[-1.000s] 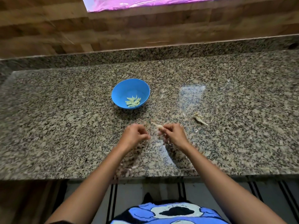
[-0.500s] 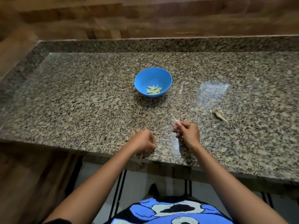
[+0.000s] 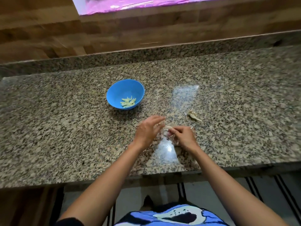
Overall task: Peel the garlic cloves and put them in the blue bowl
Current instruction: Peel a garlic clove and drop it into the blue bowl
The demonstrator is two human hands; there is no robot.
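Observation:
The blue bowl point(image 3: 125, 93) stands on the granite counter point(image 3: 65, 136) and holds several peeled pale garlic cloves point(image 3: 128, 102). In front of it, to the right, my right hand point(image 3: 183, 136) pinches a small garlic clove point(image 3: 168, 127) with its papery skin. My left hand point(image 3: 149, 129) is beside it, blurred, with its fingers stretched out toward the clove. I cannot tell whether the left fingers touch it. A remnant of the garlic head point(image 3: 193, 115) lies on the counter to the right of my hands.
A raised granite ledge point(image 3: 146, 53) and a wooden wall point(image 3: 114, 30) bound the counter at the back. The counter's front edge point(image 3: 97, 180) runs just below my forearms. Bits of garlic skin lie near my right hand.
My left hand came back from the counter's front edge to the clove and its fingers straightened. My right hand kept its hold on the clove. The camera swung back to the right.

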